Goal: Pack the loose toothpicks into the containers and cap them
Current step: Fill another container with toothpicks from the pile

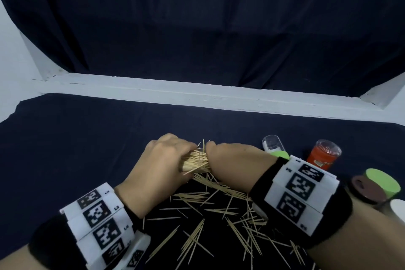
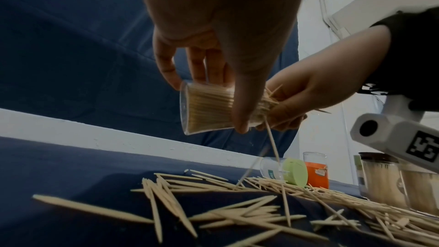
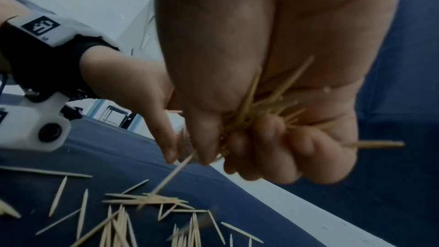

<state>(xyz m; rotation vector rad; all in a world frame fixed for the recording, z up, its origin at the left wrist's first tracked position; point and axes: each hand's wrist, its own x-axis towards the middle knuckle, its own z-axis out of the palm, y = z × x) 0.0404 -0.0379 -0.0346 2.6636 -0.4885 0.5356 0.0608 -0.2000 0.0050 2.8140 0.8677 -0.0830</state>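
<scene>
Tabletop [image 1: 65, 149], dark blue cloth: near edge out of view; far edge meets a white ledge [image 1: 197, 92] with a dark curtain [image 1: 197, 17] behind. Left half lies open; the right side is crowded with containers.

Loose toothpicks [image 1: 208, 215]: pale wood, pointed, scattered crosswise over the near centre of the cloth between the two wrists, thickest toward the right.

Left hand [image 1: 162, 164]: fingers and thumb curled round a clear container [image 2: 206, 108], held above the cloth, tipped on its side, mouth toward the right, packed with toothpicks.

Right hand [image 1: 232, 160]: fingers closed on a bundle of toothpicks [image 3: 261, 112] at the container's mouth, ends bristling out of the fist; one toothpick hangs down from the bundle toward the pile.

Right side, near to far: two filled containers with brown [image 1: 368, 190] and green [image 1: 381, 182] caps; an upright orange-labelled container [image 1: 322, 155]; a clear container with green cap [image 1: 274, 147] lying on its side.
</scene>
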